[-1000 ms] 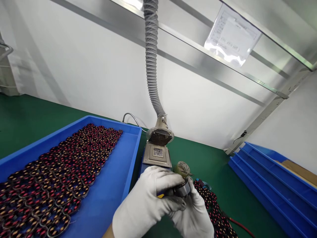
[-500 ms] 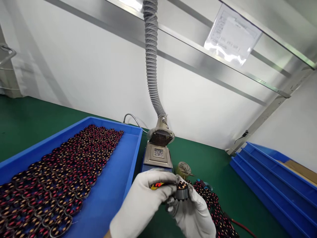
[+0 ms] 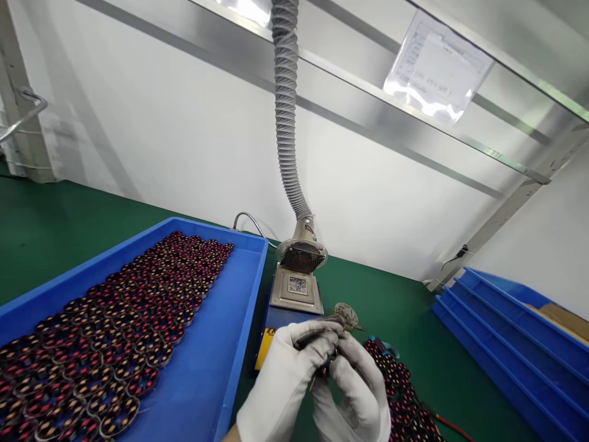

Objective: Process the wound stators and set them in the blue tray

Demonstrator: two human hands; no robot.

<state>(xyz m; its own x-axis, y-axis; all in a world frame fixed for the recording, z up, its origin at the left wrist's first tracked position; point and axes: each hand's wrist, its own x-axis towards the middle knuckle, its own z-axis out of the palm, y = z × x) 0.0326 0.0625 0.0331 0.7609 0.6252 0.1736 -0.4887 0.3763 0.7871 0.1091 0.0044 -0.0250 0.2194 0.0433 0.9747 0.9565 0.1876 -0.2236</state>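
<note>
My left hand [image 3: 289, 374], in a white glove with darkened fingertips, pinches a small wound motor stator [image 3: 324, 369]. My right hand [image 3: 356, 383], gloved the same way, closes on it from the other side. Fingers cover most of the stator; a dark bit and thin copper wire ends show between them. Just beyond the hands stands a blue and yellow box with a metal top [image 3: 297, 291]. A small round tin [image 3: 346, 314] with a stick across it sits behind my right fingers.
A long blue tray [image 3: 251, 288] on the left holds rows of ring-shaped stators with red and copper coils. More stators [image 3: 398, 383] lie right of my hands. Stacked blue trays [image 3: 501, 344] stand at far right. A grey duct [image 3: 286, 123] hangs over the metal-topped box.
Both hands have turned the stator, so its upright ring and copper top are now mostly hidden behind fingers. My left hand has shifted right, uncovering the box's yellow front. The view has shifted slightly.
</note>
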